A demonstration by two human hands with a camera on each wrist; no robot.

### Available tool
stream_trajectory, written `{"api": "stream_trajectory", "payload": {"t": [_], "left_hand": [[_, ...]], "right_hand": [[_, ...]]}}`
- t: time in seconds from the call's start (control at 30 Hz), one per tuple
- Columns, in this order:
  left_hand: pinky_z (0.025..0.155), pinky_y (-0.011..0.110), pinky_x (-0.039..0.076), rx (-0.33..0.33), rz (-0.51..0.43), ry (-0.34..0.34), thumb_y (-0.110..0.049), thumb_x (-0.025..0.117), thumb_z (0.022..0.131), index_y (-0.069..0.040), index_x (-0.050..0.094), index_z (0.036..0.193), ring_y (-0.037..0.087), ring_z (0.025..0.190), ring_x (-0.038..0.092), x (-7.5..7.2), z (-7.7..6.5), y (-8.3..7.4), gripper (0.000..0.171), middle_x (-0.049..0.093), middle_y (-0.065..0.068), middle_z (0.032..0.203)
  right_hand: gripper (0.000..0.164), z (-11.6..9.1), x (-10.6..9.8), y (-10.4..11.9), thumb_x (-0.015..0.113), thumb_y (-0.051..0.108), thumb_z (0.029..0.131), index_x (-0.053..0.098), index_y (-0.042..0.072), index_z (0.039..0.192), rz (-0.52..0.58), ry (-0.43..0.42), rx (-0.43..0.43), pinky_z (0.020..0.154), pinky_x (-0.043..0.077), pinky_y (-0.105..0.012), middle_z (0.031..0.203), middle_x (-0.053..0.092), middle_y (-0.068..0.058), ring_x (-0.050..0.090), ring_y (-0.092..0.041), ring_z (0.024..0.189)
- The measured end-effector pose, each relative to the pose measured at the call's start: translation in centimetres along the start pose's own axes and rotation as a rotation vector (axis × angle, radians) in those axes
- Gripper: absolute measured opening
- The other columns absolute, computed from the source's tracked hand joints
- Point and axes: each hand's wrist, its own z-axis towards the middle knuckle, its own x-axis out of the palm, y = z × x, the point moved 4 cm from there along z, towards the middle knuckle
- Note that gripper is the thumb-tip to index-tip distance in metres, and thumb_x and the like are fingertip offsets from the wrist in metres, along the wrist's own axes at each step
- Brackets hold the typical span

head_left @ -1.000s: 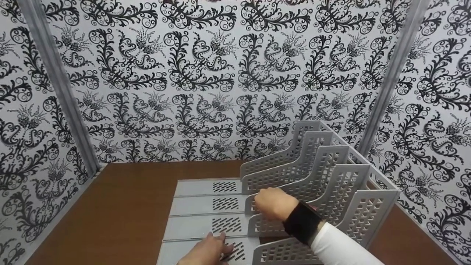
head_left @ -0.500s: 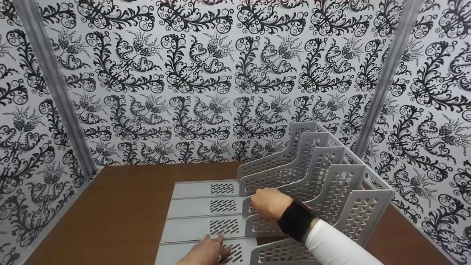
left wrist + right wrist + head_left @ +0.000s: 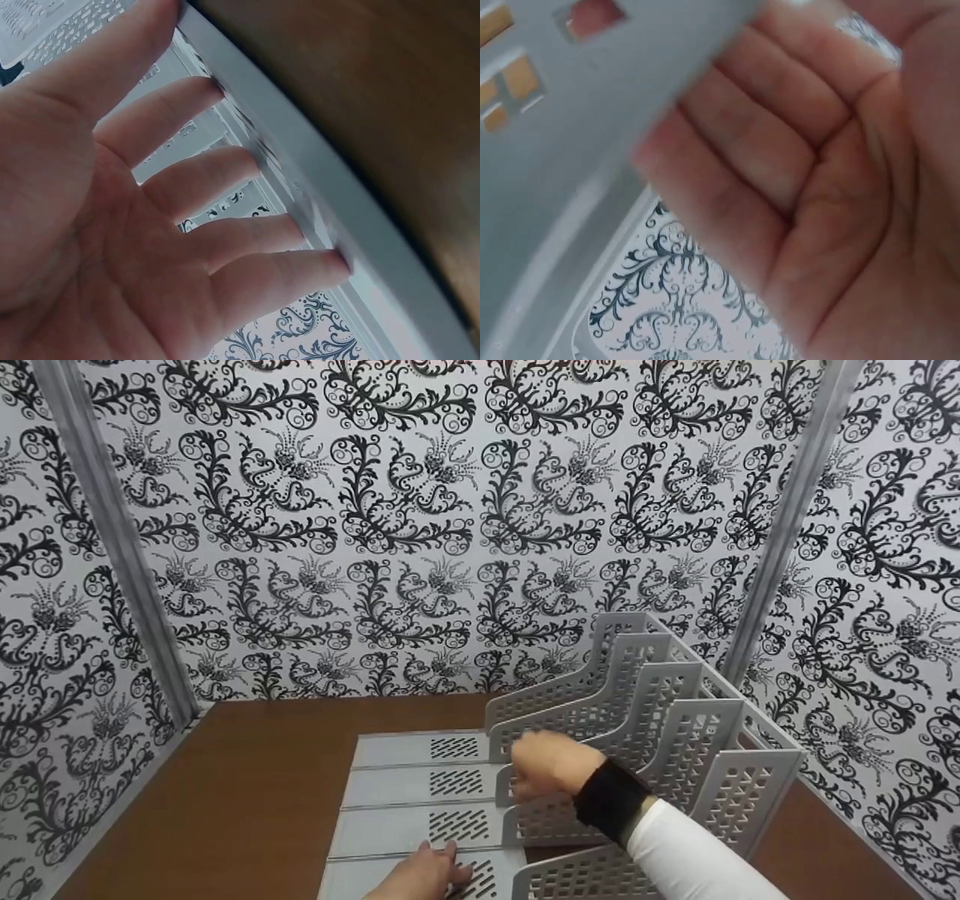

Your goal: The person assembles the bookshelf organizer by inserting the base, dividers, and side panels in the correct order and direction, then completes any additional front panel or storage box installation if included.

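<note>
A grey plastic magazine file rack (image 3: 780,769) with several perforated, curved dividers stands on the right of the head view. Flat grey slotted panels (image 3: 386,829) lie side by side against its low front ends. My right hand (image 3: 555,765) grips the low front part of a middle divider; in the right wrist view, its fingers (image 3: 735,120) pass behind the holed grey plastic. My left hand (image 3: 424,874) rests on the nearest slotted panel. Its fingers (image 3: 202,176) are extended in the left wrist view, tips against the grey surface.
Brown tabletop (image 3: 225,795) extends left of the panels and shows again at the rack's right. Patterned black-and-white walls (image 3: 420,525) enclose the back and both sides, with grey strips (image 3: 112,540) at the corners. A black band (image 3: 611,802) wraps the right wrist.
The right hand shifts slightly on the divider and looks blurred now. The left hand stays on the panel. The whole head view has moved a little.
</note>
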Motion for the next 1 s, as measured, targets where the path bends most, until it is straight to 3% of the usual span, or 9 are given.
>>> {"api": "stream_trajectory", "payload": {"t": [0.1,0.17,0.27,0.4,0.53,0.7,1.0], "left_hand": [[0.089,0.051,0.052,0.000,-0.017,-0.009,-0.038,0.068,0.082,-0.033,0.069,0.114,0.045,0.113,0.058,-0.1,-0.1,0.1,0.033,0.060,0.011,0.127],[0.090,0.051,0.051,-0.013,-0.028,0.009,-0.038,0.067,0.083,-0.034,0.068,0.115,0.045,0.115,0.057,0.0,0.0,0.0,0.033,0.059,0.011,0.128],[0.093,0.052,0.049,-0.039,-0.050,0.034,-0.039,0.067,0.082,-0.034,0.067,0.118,0.045,0.118,0.054,0.0,0.1,0.0,0.036,0.058,0.010,0.131],[0.094,0.052,0.049,-0.030,-0.055,0.022,-0.039,0.068,0.081,-0.034,0.067,0.118,0.047,0.118,0.054,0.0,0.1,-0.1,0.038,0.058,0.012,0.132],[0.092,0.053,0.049,-0.018,-0.069,-0.014,-0.039,0.068,0.081,-0.034,0.067,0.119,0.049,0.117,0.054,-0.1,-0.2,-0.1,0.038,0.058,0.014,0.132],[0.089,0.055,0.050,-0.022,-0.120,-0.050,-0.041,0.071,0.078,-0.034,0.067,0.118,0.051,0.117,0.052,-0.3,-0.5,0.0,0.041,0.058,0.015,0.132],[0.092,0.055,0.048,-0.025,-0.133,-0.028,-0.036,0.069,0.082,-0.034,0.067,0.120,0.050,0.119,0.051,-0.2,-0.5,0.0,0.038,0.057,0.015,0.133]], "right_hand": [[0.028,0.9,-1.3,-1.0,0.065,0.009,0.072,0.049,0.014,0.049,0.015,-0.167,-0.035,0.049,0.044,-0.031,0.051,0.045,0.006,0.042,-0.013,0.047],[0.023,1.3,-1.5,-1.9,0.064,0.002,0.070,0.054,0.012,0.051,0.021,-0.196,-0.007,0.052,0.047,-0.035,0.054,0.051,0.002,0.047,-0.016,0.050],[0.019,1.7,-0.8,-3.2,0.069,-0.002,0.066,0.059,0.010,0.055,0.013,-0.121,0.094,0.060,0.051,-0.041,0.065,0.061,-0.005,0.056,-0.023,0.059],[0.013,1.9,0.6,-4.3,0.067,-0.004,0.072,0.062,0.004,0.063,-0.018,-0.036,0.189,0.067,0.054,-0.047,0.079,0.067,-0.016,0.065,-0.034,0.072],[0.013,1.8,1.5,-4.6,0.060,-0.006,0.077,0.065,0.000,0.067,-0.045,-0.053,0.190,0.065,0.055,-0.050,0.082,0.069,-0.020,0.066,-0.037,0.073],[0.014,1.7,1.4,-4.6,0.061,-0.003,0.074,0.061,0.002,0.060,-0.051,-0.102,0.171,0.061,0.054,-0.049,0.075,0.067,-0.019,0.064,-0.037,0.066],[0.013,1.9,1.3,-4.6,0.061,0.000,0.076,0.063,0.002,0.063,-0.038,-0.126,0.186,0.064,0.053,-0.051,0.077,0.068,-0.020,0.065,-0.040,0.072]]}}
